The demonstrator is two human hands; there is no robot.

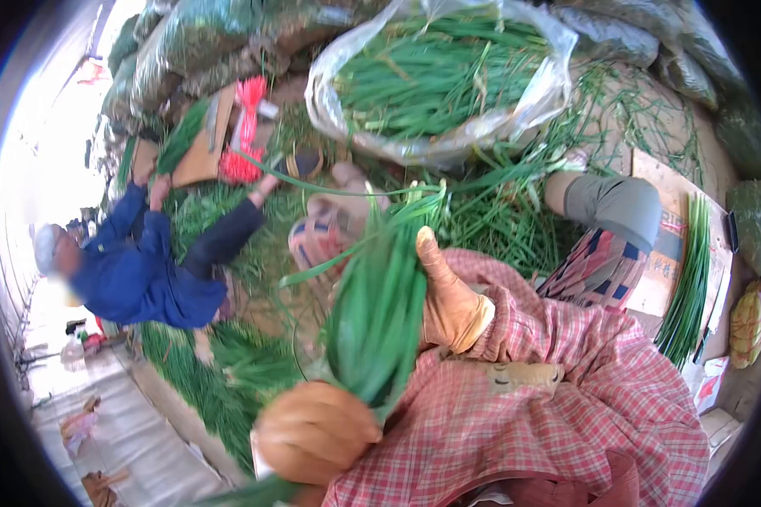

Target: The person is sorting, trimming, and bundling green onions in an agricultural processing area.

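My right hand [455, 306], in a tan glove, holds a bunch of long green stalks [379, 296] upright, its thumb near their pale ends at the top. Motion blurs part of the bunch. At the lower left, my left hand [317, 429], also gloved, has its fingers curled round the lower end of the greens; more green leaves show below it. Its thumb is hidden. One long loose leaf arches out from the top of the bunch towards the left.
An open plastic bag [313, 93] full of greens stands ahead. At left, a person in blue [148, 279] handles greens beside red ties [247, 127]. Loose greens [516, 220] cover the ground. Right: cardboard [651, 291] bearing stalks [693, 279]. Filled sacks [182, 51] line the back.
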